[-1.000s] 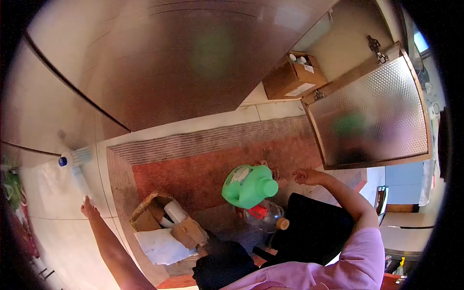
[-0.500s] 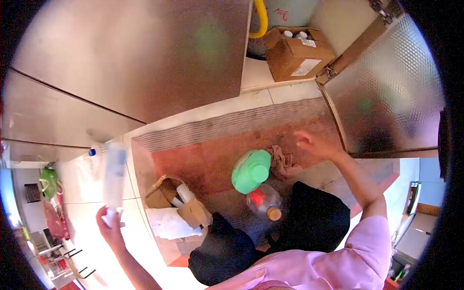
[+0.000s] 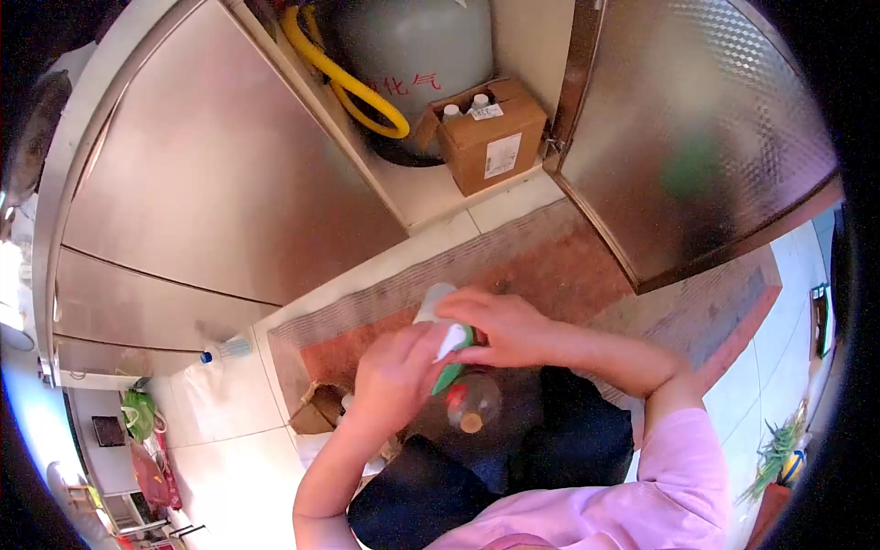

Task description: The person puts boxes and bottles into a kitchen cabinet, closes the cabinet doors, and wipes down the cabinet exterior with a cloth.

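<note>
Left hand [image 3: 396, 371]: I see it curled on the white-topped, pale translucent plastic bottle [image 3: 428, 308] from lower left.
Right hand [image 3: 504, 328]: wrapped over it from the right.
Bottle: frame centre, between both hands, neither nearer; long axis leans toward upper left.

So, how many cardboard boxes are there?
2: a box in the open cabinet beside the grey cylinder, and a torn box on the mat, partly hidden by the left forearm. Others may be hidden.
</note>
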`<action>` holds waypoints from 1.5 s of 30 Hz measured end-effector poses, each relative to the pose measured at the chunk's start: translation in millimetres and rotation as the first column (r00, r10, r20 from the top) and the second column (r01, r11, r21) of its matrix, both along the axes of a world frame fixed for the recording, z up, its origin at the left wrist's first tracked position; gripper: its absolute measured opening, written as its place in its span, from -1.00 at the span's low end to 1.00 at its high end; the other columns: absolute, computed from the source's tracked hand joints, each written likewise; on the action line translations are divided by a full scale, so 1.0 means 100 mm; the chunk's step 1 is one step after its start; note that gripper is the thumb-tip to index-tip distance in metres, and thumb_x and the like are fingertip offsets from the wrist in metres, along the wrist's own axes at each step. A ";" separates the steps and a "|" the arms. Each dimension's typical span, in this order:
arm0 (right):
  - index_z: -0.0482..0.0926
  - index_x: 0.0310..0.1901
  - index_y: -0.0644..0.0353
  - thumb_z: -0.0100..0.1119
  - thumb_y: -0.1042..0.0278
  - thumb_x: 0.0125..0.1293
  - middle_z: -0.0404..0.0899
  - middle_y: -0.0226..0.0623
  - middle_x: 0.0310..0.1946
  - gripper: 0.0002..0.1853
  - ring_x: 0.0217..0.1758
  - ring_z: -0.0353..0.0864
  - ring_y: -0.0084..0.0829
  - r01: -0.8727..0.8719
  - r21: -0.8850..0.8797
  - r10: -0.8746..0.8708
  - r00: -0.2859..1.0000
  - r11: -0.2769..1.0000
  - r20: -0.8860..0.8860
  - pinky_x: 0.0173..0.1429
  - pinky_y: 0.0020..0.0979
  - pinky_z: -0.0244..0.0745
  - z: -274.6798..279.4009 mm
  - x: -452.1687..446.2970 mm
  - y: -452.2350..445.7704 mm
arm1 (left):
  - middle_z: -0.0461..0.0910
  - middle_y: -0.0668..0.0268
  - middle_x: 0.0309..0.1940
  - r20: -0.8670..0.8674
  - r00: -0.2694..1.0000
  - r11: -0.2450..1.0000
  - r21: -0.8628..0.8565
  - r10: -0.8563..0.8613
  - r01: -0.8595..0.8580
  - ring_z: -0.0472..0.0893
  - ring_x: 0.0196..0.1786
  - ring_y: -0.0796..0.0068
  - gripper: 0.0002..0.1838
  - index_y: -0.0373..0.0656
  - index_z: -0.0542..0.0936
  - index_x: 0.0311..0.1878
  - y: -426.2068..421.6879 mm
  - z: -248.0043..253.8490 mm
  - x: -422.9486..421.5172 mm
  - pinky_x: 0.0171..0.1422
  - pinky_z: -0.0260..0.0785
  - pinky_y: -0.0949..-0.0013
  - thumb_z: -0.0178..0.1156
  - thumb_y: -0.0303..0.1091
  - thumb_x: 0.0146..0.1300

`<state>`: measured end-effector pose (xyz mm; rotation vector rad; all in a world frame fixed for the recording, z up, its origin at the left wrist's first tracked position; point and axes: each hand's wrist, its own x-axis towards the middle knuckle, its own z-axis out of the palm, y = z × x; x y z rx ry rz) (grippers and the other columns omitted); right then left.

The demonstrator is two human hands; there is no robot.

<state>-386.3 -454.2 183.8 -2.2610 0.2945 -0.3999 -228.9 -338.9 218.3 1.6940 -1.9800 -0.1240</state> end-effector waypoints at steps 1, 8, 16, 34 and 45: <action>0.37 0.08 0.08 0.28 0.16 0.02 0.32 -0.17 0.10 -0.44 0.09 0.42 -0.18 0.049 0.013 -0.048 0.997 0.999 -0.054 -0.01 -0.27 0.46 0.01 -0.07 -0.01 | 0.55 0.21 -0.32 0.056 0.995 0.996 -0.044 -0.076 0.079 0.55 -0.31 0.20 -0.63 -0.14 0.50 -0.10 -0.02 -0.01 -0.03 -0.26 0.42 0.25 0.28 -0.34 -0.03; 0.39 0.03 0.09 0.22 0.10 0.08 0.39 -0.22 0.02 -0.51 0.04 0.45 -0.19 -0.033 0.003 0.033 0.999 0.999 0.009 -0.01 -0.24 0.45 -0.25 -0.24 0.00 | 0.56 0.23 -0.34 -0.076 0.976 0.976 -0.084 -0.205 0.199 0.55 -0.33 0.19 -0.69 -0.15 0.53 -0.15 0.06 -0.17 -0.18 -0.26 0.42 0.25 0.24 -0.39 -0.04; 0.47 -0.15 0.14 0.24 0.21 0.00 0.47 -0.17 -0.15 -0.63 -0.07 0.50 -0.18 -0.056 0.100 0.048 0.995 0.993 0.086 -0.08 -0.26 0.46 -0.48 -0.26 0.04 | 0.57 0.15 -0.27 -0.106 0.981 0.984 -0.095 -0.162 0.152 0.57 -0.23 0.15 -0.67 -0.16 0.52 -0.12 0.07 -0.14 -0.19 -0.13 0.43 0.23 0.27 -0.46 -0.03; 0.50 -0.13 0.23 0.25 0.05 0.07 0.53 -0.35 -0.41 -0.56 -0.40 0.46 -0.57 0.731 0.278 -0.770 0.510 0.623 0.382 -0.33 -0.51 0.39 1.11 -0.24 -2.04 | 0.57 0.13 -0.19 -0.281 0.954 0.992 0.047 -0.103 0.121 0.56 -0.13 0.14 -0.78 -0.16 0.55 -0.17 0.20 -0.17 0.02 -0.07 0.43 0.27 0.20 -0.45 0.07; 0.41 -0.03 0.24 0.27 0.16 0.09 0.54 -0.31 -0.26 -0.53 -0.40 0.57 -0.55 0.483 0.609 -0.717 0.662 0.629 0.216 -0.33 -0.55 0.51 0.34 0.19 -1.70 | 0.57 0.13 -0.20 -0.332 0.941 0.990 0.101 -0.061 0.099 0.57 -0.16 0.14 -0.80 -0.18 0.55 -0.18 0.25 -0.29 0.14 -0.09 0.43 0.27 0.19 -0.42 0.10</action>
